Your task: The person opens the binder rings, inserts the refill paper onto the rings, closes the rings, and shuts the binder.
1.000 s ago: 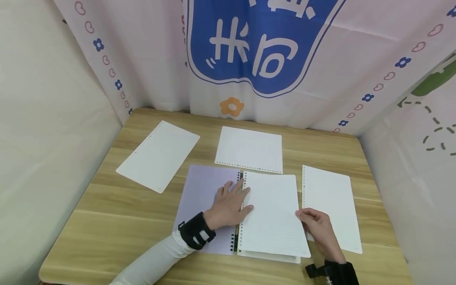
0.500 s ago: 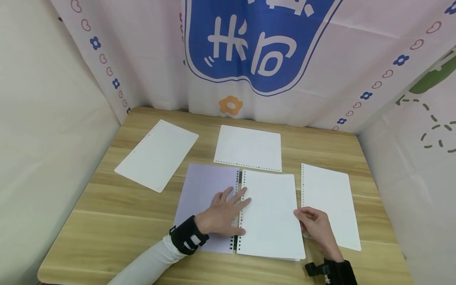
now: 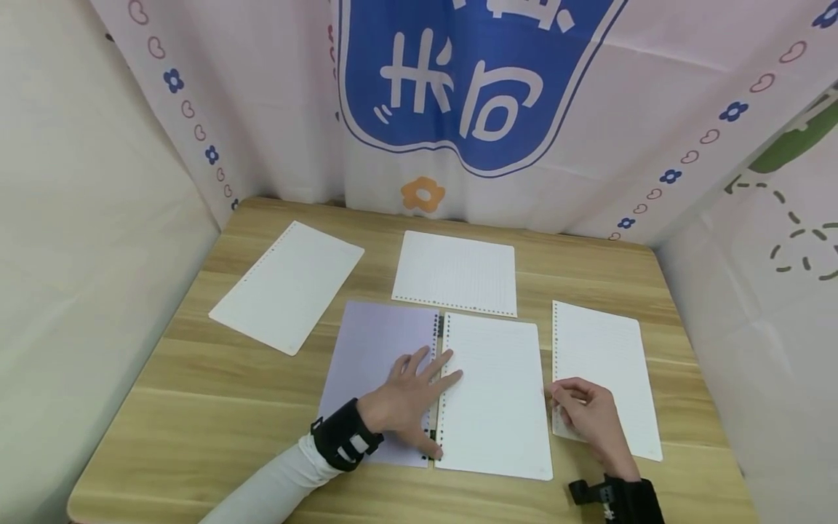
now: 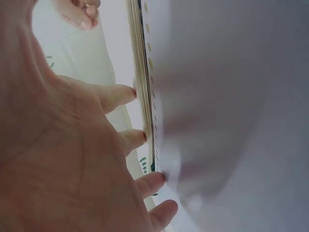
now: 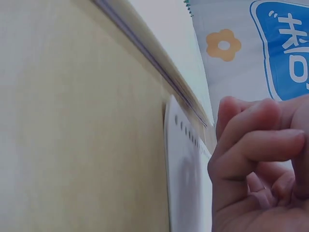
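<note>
A ring-bound notebook lies open, its purple cover (image 3: pixel 369 342) on the left and a stack of white lined pages (image 3: pixel 494 393) on the right. My left hand (image 3: pixel 409 400) rests across the spine with its fingers spread. Its thumb touches the lower rings, and its other fingertips reach the punched edge of the top page. Just beyond the stack's right edge is my right hand (image 3: pixel 589 415), fingers loosely curled and nothing visible between them. Beneath that hand lies a loose punched sheet (image 3: pixel 605 364), partly hidden. In the right wrist view the curled fingers (image 5: pixel 246 145) show above this sheet.
One loose white sheet (image 3: pixel 288 287) lies slanted at the back left of the wooden table (image 3: pixel 229 429). Another sheet (image 3: pixel 455 273) lies sideways behind the notebook. A printed curtain (image 3: pixel 281 131) hangs along the table's back edge.
The top page has settled flush over the pages below. My right hand has let go of its edge and moved slightly right. My left hand's thumb has slid down the spine.
</note>
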Action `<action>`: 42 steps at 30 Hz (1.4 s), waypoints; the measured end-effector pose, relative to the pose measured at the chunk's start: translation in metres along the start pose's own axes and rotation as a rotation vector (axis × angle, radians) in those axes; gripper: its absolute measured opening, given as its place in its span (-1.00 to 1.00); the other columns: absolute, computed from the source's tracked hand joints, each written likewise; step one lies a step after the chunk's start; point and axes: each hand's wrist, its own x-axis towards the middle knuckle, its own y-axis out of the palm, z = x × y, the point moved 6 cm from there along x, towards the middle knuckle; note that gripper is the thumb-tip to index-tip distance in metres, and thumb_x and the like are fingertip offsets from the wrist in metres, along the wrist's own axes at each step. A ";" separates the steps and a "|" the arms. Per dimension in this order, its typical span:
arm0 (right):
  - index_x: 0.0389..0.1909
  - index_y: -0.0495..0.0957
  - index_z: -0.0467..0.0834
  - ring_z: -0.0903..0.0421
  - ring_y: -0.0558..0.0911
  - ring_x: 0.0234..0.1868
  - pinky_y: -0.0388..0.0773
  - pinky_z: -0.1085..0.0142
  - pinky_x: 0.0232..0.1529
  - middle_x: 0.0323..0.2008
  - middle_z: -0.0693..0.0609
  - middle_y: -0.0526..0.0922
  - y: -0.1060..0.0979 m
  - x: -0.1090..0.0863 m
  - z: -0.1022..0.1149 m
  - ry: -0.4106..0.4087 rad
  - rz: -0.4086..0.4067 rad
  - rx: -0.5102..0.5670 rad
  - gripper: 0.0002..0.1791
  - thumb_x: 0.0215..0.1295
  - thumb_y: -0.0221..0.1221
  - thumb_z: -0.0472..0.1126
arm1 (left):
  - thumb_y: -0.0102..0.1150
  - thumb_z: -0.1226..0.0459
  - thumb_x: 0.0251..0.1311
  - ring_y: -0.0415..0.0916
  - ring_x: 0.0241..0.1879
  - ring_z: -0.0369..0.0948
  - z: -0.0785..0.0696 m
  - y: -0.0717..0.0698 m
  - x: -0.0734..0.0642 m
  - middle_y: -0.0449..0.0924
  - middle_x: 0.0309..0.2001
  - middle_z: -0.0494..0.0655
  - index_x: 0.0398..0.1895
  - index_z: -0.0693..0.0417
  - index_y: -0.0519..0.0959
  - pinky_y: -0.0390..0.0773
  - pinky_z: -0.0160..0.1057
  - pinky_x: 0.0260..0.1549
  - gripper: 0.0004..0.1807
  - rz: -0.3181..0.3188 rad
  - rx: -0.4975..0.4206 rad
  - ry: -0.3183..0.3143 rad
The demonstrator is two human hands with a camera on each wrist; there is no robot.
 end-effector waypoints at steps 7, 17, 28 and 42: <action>0.09 0.69 -0.30 0.15 0.54 -0.54 0.48 0.33 -0.52 -0.38 -0.01 0.74 -0.014 0.002 -0.001 0.002 -0.028 -0.051 -0.63 0.53 0.31 -0.07 | 0.63 -0.41 -0.24 -0.26 0.71 0.22 -0.001 0.001 0.000 -0.28 0.78 -0.01 0.76 -0.23 0.05 -0.04 0.31 0.59 0.47 -0.002 0.046 -0.007; 0.14 0.69 -0.25 0.43 0.63 -0.34 0.53 0.52 -0.30 -0.03 -0.22 0.78 -0.069 -0.006 -0.001 -0.130 -0.284 -0.315 -0.59 0.55 0.26 0.00 | 0.35 -0.05 0.36 -0.28 0.72 0.20 -0.010 -0.009 0.010 -0.25 0.78 -0.02 0.75 -0.22 0.04 -0.08 0.33 0.60 0.00 -0.008 -0.065 -0.008; 0.31 0.47 -0.52 -0.39 0.58 0.12 0.56 -0.14 0.01 0.15 -0.51 0.58 -0.116 -0.009 -0.012 0.020 -0.357 -0.568 -0.27 0.54 0.22 0.09 | 0.01 -0.02 0.61 0.00 0.69 0.01 -0.081 -0.016 0.066 0.00 0.74 -0.16 0.69 -0.19 0.21 0.15 0.12 0.59 -0.34 -0.054 0.097 0.167; 0.19 0.56 -0.59 -0.55 0.49 0.25 0.48 -0.32 0.22 0.22 -0.58 0.55 -0.119 -0.003 -0.027 0.053 -0.360 -0.660 -0.29 0.40 0.35 0.01 | -0.14 -0.28 0.58 -0.18 0.73 -0.06 -0.135 0.018 0.107 -0.07 0.74 -0.42 0.70 -0.49 0.14 0.03 -0.01 0.64 -0.30 0.054 0.327 0.212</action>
